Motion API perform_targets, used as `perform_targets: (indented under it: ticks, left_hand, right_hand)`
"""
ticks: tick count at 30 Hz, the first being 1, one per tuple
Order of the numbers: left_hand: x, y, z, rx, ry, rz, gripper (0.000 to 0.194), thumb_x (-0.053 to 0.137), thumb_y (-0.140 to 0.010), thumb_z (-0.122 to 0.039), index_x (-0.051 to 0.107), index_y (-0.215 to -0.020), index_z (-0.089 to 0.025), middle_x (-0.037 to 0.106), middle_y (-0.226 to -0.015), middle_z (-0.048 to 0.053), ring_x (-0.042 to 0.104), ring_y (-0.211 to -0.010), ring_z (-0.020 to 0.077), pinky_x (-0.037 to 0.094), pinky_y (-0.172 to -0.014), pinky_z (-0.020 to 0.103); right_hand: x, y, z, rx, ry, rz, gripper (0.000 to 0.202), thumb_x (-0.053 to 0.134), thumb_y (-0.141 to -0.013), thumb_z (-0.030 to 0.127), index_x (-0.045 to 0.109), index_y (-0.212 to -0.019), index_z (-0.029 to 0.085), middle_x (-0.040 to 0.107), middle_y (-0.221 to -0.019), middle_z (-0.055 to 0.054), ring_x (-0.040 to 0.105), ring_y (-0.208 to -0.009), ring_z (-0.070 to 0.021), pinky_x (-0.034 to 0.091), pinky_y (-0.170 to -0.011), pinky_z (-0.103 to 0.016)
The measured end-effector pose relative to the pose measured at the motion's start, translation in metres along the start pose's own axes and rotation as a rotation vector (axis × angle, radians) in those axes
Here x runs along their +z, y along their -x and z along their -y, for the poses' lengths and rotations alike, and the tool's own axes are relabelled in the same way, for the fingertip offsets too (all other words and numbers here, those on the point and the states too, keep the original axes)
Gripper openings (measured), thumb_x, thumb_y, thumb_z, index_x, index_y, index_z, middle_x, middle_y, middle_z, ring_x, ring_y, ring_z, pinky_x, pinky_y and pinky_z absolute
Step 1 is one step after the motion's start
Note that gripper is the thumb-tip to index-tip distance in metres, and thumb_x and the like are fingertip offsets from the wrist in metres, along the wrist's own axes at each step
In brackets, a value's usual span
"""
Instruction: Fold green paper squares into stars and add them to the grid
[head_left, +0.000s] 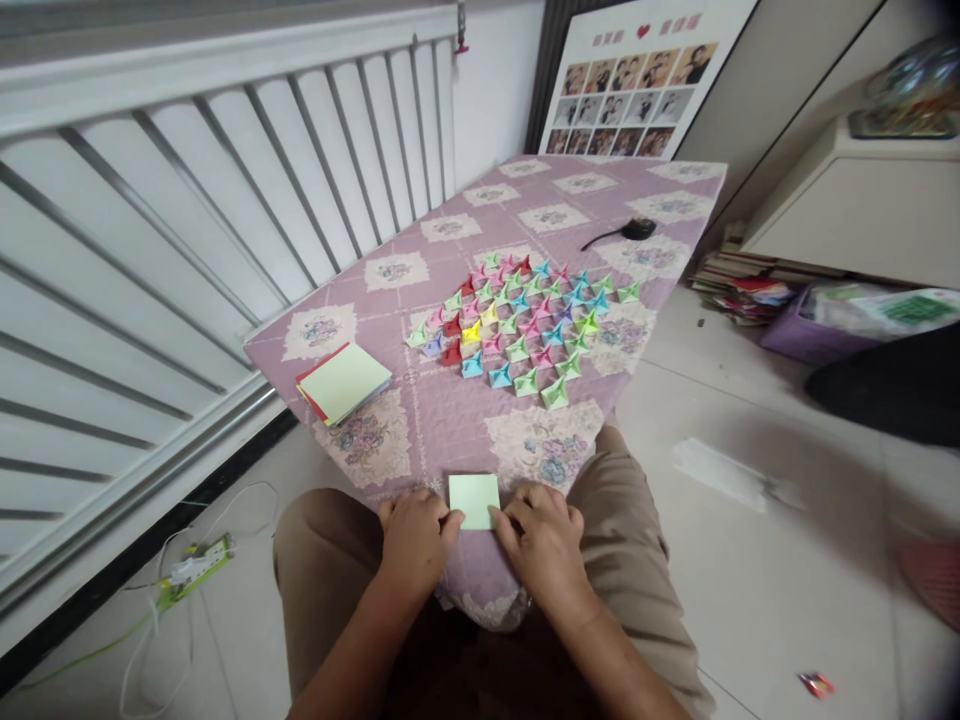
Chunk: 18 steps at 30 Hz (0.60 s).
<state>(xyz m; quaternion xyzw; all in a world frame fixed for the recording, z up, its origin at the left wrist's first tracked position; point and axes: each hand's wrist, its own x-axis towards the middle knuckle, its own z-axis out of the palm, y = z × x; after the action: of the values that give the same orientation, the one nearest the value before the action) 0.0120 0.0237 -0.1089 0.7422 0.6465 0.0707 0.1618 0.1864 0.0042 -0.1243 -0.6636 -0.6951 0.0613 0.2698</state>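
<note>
A pale green square of paper (474,500) lies flat at the near edge of the cloth-covered table (450,415). My left hand (418,535) is at its left side, thumb on the lower left corner, fingers curled. My right hand (541,538) is at the right side, its thumb on the lower right edge. Whether either hand pinches the paper's underside is hidden. To the left sits a stack of coloured paper (346,382), light green on top. Farther back stand several folded paper pieces (517,322) in rows, in green, pink, red, blue, yellow and purple.
A black object with a cord (637,229) lies at the table's back right. A white radiator (225,200) runs along the left side. Behind the table leans a photo board (637,80). A power strip (196,570) is on the floor at left.
</note>
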Motion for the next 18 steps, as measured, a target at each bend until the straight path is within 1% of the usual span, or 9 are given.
perform_targets:
  ticks: [6,11,18]
  left_hand:
    - [-0.007,-0.006,-0.004,-0.038,-0.047,0.073,0.03,0.055,-0.084,-0.038,0.061,-0.062,-0.018,0.063,-0.076,0.003,0.055,-0.08,0.0208,0.029,-0.077,0.037]
    - [-0.012,-0.007,-0.007,-0.05,-0.093,0.104,0.029,0.054,-0.084,-0.038,0.062,-0.064,-0.019,0.065,-0.078,0.002,0.056,-0.081,0.0197,0.028,-0.076,0.036]
    - [-0.014,-0.01,-0.008,-0.049,-0.109,0.151,0.029,0.053,-0.084,-0.04,0.064,-0.067,-0.019,0.066,-0.08,0.002,0.057,-0.082,0.0197,0.027,-0.076,0.036]
  right_hand:
    - [-0.002,-0.006,0.003,0.024,0.06,0.037,0.023,0.065,-0.08,0.034,0.062,-0.062,0.021,0.059,-0.08,-0.004,0.047,-0.087,-0.02,0.025,-0.07,-0.033]
    - [-0.003,-0.008,0.004,0.06,0.099,0.082,0.022,0.066,-0.079,0.036,0.062,-0.062,0.022,0.059,-0.08,-0.002,0.047,-0.088,-0.0192,0.023,-0.071,-0.034]
    - [-0.002,-0.009,0.003,0.065,0.084,0.068,0.022,0.069,-0.077,0.034,0.062,-0.06,0.021,0.059,-0.079,-0.002,0.046,-0.086,-0.0188,0.023,-0.071,-0.034]
